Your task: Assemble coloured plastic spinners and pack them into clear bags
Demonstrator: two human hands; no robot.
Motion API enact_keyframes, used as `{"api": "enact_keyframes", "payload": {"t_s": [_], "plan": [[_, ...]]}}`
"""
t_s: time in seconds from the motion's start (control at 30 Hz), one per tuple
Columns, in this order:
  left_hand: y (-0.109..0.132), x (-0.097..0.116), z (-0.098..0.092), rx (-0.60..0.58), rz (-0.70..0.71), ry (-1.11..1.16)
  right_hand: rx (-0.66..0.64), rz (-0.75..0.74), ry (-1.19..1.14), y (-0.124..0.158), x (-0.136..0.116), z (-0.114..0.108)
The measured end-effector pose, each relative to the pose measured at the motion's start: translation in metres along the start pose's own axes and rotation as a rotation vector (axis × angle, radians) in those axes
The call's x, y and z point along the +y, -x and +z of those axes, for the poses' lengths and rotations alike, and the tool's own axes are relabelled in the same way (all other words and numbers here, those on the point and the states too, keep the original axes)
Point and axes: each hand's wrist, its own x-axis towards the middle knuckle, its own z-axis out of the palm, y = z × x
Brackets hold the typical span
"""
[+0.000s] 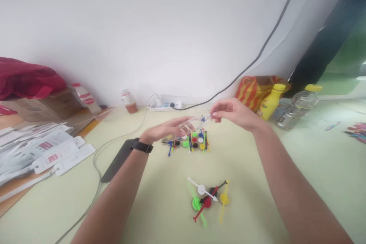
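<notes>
My left hand (174,127), with a black watch on its wrist, is closed on a clear plastic bag (187,126). A thin blue line runs along the bag's edge toward my right hand (230,112), whose thumb and fingers pinch that edge. A small blue piece (203,119) shows by the bag; whether it is inside I cannot tell. Behind and below the bag, several coloured arrow spinners (195,145) stand in rows, partly hidden by my left hand. Nearer to me lies a loose group of spinners: white (201,189), green (196,203), red (207,202), yellow (224,199) and black (213,191).
Left are a black flat device (117,164), a cable and a pile of white tags (57,152). Along the wall stand a brown-filled bottle (129,101), a power strip (166,106), a striped bag (247,91), a yellow bottle (270,103) and a clear bottle (299,106).
</notes>
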Motion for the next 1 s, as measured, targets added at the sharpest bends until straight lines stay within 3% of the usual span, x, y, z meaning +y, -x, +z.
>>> {"api": "enact_keyframes", "payload": {"t_s": [0.13, 0.47, 1.0], "plan": [[-0.003, 0.001, 0.004, 0.012, -0.013, 0.04, -0.048, 0.026, 0.024, -0.003, 0.007, 0.006], [-0.001, 0.001, 0.004, -0.01, -0.032, 0.023, -0.026, 0.042, 0.057, -0.002, 0.007, 0.001], [-0.005, 0.006, 0.011, -0.003, -0.079, 0.033, 0.054, 0.062, 0.355, -0.012, 0.017, 0.014]]}}
